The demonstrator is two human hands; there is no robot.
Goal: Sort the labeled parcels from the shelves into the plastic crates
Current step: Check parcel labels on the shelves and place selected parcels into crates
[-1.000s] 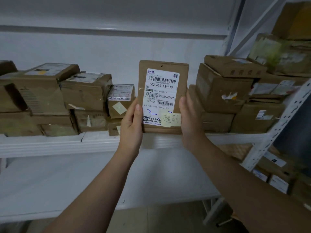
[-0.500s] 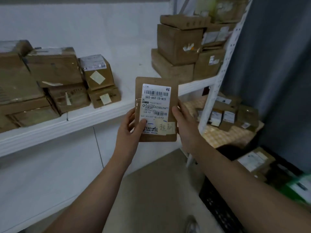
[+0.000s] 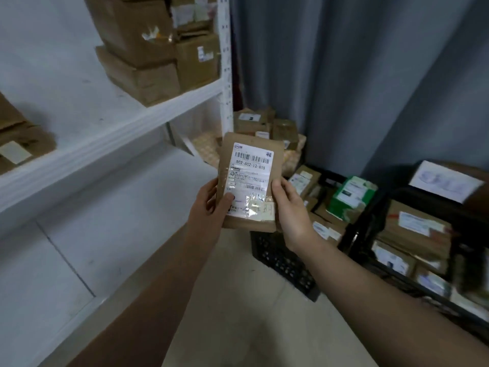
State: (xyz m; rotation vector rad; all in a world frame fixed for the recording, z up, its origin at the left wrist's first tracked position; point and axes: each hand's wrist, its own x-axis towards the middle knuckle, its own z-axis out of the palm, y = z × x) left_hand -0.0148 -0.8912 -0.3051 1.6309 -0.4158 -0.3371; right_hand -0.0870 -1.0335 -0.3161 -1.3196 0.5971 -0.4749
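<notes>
2 grips: left hand point(image 3: 209, 205) and right hand point(image 3: 291, 210) pinch the parcel point(image 3: 248, 181) by its side edges; I judge it light, stiff.

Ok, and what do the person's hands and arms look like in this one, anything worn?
Nothing worn that shows. The left hand and right hand are ungloved, with no ring, watch or bracelet visible. The left forearm and right forearm are bare right down to the picture's bottom edge, so no sleeve comes into view.
</notes>
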